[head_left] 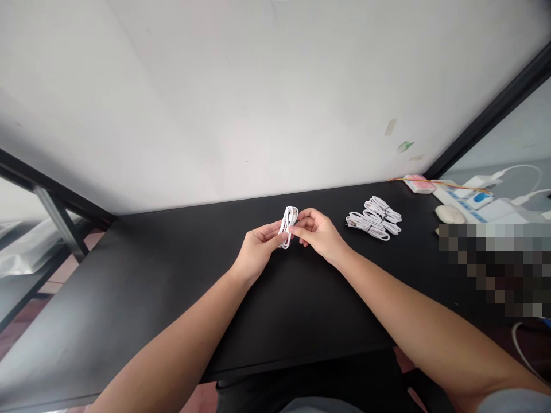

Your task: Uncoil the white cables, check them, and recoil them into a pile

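A coiled white cable (289, 217) is held upright just above the black desk, pinched from both sides. My left hand (257, 248) grips the coil at its lower left, thumb in front. My right hand (319, 234) has its thumb and fingers closed on the coil's right side. To the right of my hands, several bundled white cables (373, 219) with dark ties lie on the desk. Part of the held coil is hidden behind my fingers.
The black desk (163, 275) meets a white wall (241, 103) at its back edge. At the right are a power strip (462, 201) with white plugs, a white mouse (450, 214), a pink-and-white box (419, 184) and a pixelated patch. Black frame posts stand on both sides.
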The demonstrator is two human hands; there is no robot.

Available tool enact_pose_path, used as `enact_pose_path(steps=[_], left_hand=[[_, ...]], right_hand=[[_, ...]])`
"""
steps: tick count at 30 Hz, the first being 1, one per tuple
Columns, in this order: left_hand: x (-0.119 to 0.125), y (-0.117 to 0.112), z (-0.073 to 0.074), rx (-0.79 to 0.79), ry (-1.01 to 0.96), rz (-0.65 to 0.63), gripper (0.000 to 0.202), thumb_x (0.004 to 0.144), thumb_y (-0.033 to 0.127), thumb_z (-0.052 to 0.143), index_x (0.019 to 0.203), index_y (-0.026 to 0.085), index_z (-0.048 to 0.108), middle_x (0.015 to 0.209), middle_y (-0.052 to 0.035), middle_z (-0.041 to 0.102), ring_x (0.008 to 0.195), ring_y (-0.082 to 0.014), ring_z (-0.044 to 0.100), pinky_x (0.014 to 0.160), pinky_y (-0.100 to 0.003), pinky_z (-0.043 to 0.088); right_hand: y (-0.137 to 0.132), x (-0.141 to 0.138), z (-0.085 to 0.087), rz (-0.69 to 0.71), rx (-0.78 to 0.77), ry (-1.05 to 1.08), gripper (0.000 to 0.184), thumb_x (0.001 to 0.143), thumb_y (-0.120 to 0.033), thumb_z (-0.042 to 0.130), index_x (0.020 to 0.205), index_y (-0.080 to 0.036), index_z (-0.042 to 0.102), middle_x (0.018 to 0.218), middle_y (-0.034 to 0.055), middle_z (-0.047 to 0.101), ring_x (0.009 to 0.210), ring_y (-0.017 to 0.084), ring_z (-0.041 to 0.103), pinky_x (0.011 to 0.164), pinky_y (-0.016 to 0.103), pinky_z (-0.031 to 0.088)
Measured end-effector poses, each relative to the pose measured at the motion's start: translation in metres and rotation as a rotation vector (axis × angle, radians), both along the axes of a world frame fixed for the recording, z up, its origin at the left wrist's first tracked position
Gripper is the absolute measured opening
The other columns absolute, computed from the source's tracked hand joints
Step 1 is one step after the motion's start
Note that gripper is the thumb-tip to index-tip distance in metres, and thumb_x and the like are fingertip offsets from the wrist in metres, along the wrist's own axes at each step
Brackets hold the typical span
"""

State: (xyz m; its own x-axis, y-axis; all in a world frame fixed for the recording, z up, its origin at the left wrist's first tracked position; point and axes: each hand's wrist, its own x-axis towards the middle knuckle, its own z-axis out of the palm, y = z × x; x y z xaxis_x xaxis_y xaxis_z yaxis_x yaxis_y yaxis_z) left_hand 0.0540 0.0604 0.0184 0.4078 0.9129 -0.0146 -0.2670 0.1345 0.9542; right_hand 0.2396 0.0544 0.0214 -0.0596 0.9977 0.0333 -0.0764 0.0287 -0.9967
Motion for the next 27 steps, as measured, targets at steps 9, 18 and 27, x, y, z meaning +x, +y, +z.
enact_pose_path(steps=[9,18,27], left_hand=[[0.002,-0.004,0.003,0.179,0.285,0.091,0.038,0.087,0.045,0.072,0.115,0.020,0.079,0.100,-0.0083,0.078,0.088,-0.0227,0.069,0.080,-0.033,0.052],[0.002,-0.007,0.001,0.281,0.410,0.157,0.030,0.087,0.042,0.072,0.104,0.018,0.077,0.096,-0.0101,0.076,0.084,-0.0222,0.070,0.075,-0.033,0.054],[0.000,-0.010,0.006,0.604,0.502,0.230,0.008,0.085,0.026,0.071,0.090,0.024,0.076,0.092,-0.0065,0.069,0.081,-0.0196,0.065,0.079,-0.032,0.052]], right_hand=[[-0.003,-0.001,0.002,0.013,0.051,-0.184,0.039,0.072,-0.048,0.083,0.093,-0.019,0.068,0.074,0.0005,0.067,0.059,0.013,0.058,0.053,0.026,0.050],[-0.003,0.000,0.002,0.049,0.037,-0.162,0.037,0.077,-0.051,0.078,0.090,-0.019,0.065,0.065,-0.0034,0.059,0.047,0.009,0.049,0.043,0.024,0.042],[-0.004,0.000,0.004,0.037,0.070,-0.259,0.030,0.082,-0.048,0.072,0.081,-0.020,0.061,0.062,-0.0038,0.056,0.046,0.010,0.049,0.044,0.024,0.038]])
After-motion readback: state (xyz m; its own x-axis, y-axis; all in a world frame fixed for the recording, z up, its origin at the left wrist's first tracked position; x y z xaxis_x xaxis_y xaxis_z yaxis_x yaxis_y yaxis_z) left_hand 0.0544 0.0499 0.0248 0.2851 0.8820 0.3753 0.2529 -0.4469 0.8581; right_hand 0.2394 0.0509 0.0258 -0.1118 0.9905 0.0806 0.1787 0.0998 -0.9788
